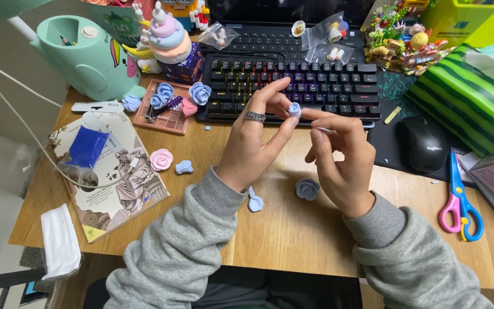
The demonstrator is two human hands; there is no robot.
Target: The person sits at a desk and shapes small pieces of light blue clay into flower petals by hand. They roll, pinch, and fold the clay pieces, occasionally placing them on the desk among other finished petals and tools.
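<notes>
Your left hand [253, 140] and right hand [338, 154] both pinch one small soft blue clay piece [295, 109] between fingertips, raised above the wooden desk [293, 229] before the keyboard [293, 80]. A finished blue clay rose [307, 189] lies at 6 o'clock below it; bare desk runs to the near edge.
</notes>
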